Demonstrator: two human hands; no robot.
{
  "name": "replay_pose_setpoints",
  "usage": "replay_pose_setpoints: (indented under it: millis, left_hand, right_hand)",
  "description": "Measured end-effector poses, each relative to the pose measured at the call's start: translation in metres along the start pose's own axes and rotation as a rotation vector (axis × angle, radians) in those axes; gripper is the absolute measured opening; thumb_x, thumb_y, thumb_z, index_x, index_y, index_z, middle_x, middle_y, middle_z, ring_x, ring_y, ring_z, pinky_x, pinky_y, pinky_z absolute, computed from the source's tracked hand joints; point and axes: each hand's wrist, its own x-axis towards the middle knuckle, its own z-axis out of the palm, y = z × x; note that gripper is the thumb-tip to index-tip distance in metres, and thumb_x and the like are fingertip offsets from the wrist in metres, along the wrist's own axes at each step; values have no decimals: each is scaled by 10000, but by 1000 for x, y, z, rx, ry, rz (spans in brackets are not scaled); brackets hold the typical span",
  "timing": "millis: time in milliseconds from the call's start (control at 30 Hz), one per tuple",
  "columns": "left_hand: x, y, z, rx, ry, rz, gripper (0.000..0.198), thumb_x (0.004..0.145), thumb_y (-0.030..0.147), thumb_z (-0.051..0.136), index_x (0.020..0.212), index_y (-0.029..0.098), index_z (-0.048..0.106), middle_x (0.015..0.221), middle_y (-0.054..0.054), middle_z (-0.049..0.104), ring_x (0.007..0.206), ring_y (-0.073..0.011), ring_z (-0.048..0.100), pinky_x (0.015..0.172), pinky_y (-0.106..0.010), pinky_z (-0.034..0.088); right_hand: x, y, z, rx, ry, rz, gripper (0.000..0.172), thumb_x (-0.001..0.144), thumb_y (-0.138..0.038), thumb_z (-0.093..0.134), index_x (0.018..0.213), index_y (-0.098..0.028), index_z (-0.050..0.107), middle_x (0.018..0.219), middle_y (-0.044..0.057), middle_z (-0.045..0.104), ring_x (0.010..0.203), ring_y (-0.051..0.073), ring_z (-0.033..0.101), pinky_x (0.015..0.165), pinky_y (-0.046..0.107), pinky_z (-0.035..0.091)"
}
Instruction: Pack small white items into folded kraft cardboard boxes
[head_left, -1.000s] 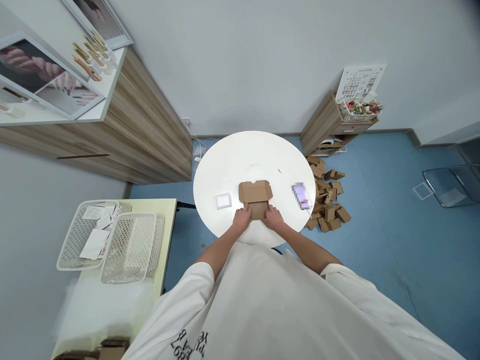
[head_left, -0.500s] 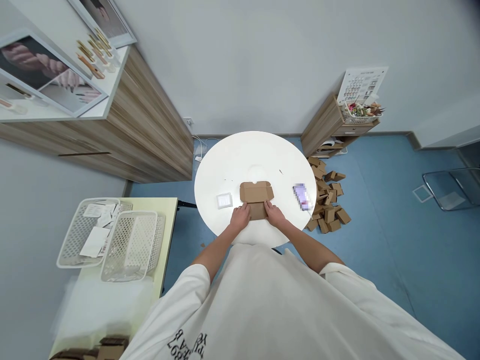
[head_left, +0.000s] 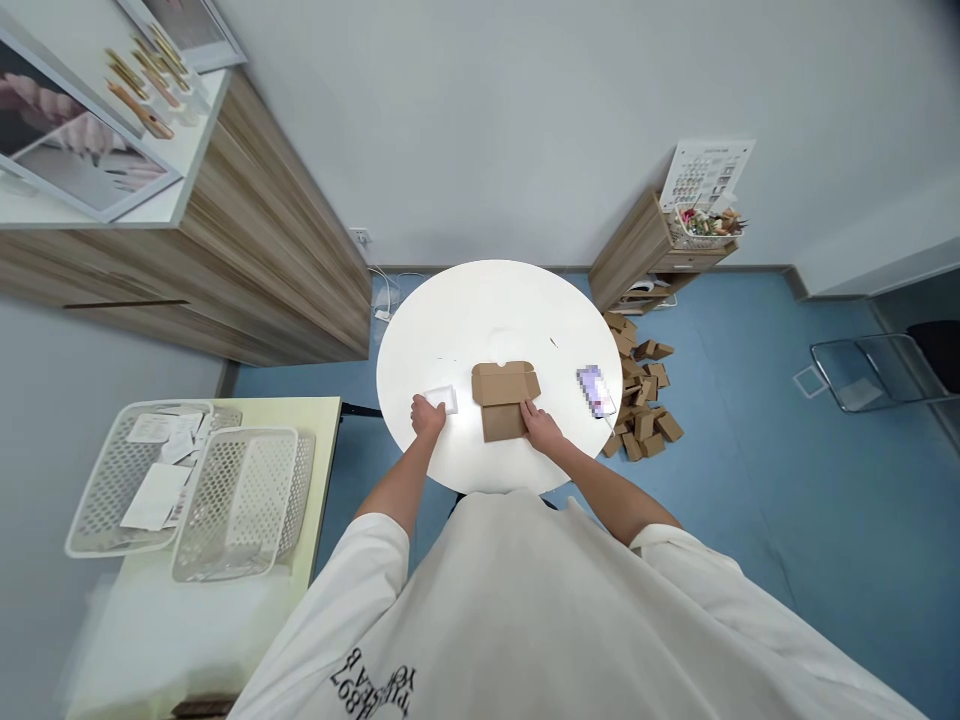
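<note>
An open brown cardboard box (head_left: 505,422) with its lid flap (head_left: 505,383) folded back lies on the round white table (head_left: 495,310). At its right side my right hand (head_left: 541,428) holds the edge, thumb and fingers closed on the wall. To the left, my left hand (head_left: 427,416) has its fingers closed around the near-left edge of a flat white packet (head_left: 442,398), covering part of it. That packet rests on the tabletop or just above it; I cannot tell which.
A purple phone (head_left: 595,390) with a cable lies at the table's right. Several folded brown boxes (head_left: 641,400) are heaped on the floor beyond. Left of me, two white baskets (head_left: 247,500) stand on a side table (head_left: 326,425). A wooden cabinet (head_left: 292,230) rises back left.
My left hand has let go of the cardboard box's left side and moved left onto the white packet. My right hand stays at the box's right edge. The view has shifted slightly.
</note>
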Motion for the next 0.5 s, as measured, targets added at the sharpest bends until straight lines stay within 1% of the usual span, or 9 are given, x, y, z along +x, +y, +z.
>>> replay_pose_setpoints:
  millis: [100, 167, 267, 333, 400, 433, 500]
  left_hand:
    - [7, 1, 5, -8, -6, -35, 525, 819, 361, 712, 1219, 197, 413, 1295, -183, 542, 1198, -353, 575, 947, -451, 461]
    - [12, 0, 6, -6, -26, -51, 512, 811, 359, 721, 1187, 212, 406, 1219, -147, 588, 1168, -338, 595, 964, -456, 448]
    - [13, -2, 3, -67, -48, -44, 370, 857, 334, 667, 1110, 242, 413, 1060, -72, 635, 1058, -272, 640, 924, -411, 466]
    - [6, -3, -1, -164, -26, -7, 283, 880, 330, 632, 1051, 254, 419, 1002, -36, 630, 961, -215, 653, 859, -355, 487]
    - [-5, -4, -4, -284, -5, 51, 262, 879, 342, 629, 1012, 257, 420, 969, -13, 621, 885, -172, 649, 805, -311, 496]
    - [-13, -4, -3, -349, -13, 81, 265, 876, 346, 630, 1006, 255, 419, 952, -6, 620, 850, -157, 647, 779, -294, 499]
    - [-31, 0, 2, -469, -69, 147, 258, 884, 341, 609, 1025, 250, 413, 911, 4, 623, 792, -137, 645, 734, -267, 501]
  right_hand:
    - [0, -1, 0, -11, -3, 5, 893, 866, -180, 611, 1599, -169, 101, 1643, 190, 152, 1140, 314, 539, 943, 405, 451]
    - [-1, -2, -1, -8, -3, 6, 902, 868, -178, 611, 1602, -178, 86, 1642, 188, 154, 1139, 309, 540, 945, 401, 449]
    - [-1, -2, -3, 21, -2, 8, 925, 868, -176, 614, 1606, -187, 56, 1639, 192, 158, 1143, 307, 540, 946, 399, 444]
    - [-2, -1, -4, 56, 4, 8, 954, 862, -160, 618, 1609, -202, 27, 1637, 191, 167, 1149, 307, 540, 947, 398, 440]
    - [-3, 0, -5, 88, 16, 6, 980, 857, -147, 619, 1611, -221, -2, 1636, 184, 179, 1155, 308, 541, 949, 397, 436]
    - [-3, 1, -5, 101, 22, 6, 989, 856, -145, 617, 1611, -228, -15, 1636, 181, 184, 1156, 308, 542, 952, 398, 434]
    - [-4, 1, -5, 126, 33, 6, 998, 857, -149, 609, 1612, -235, -37, 1637, 175, 194, 1157, 307, 542, 962, 402, 430]
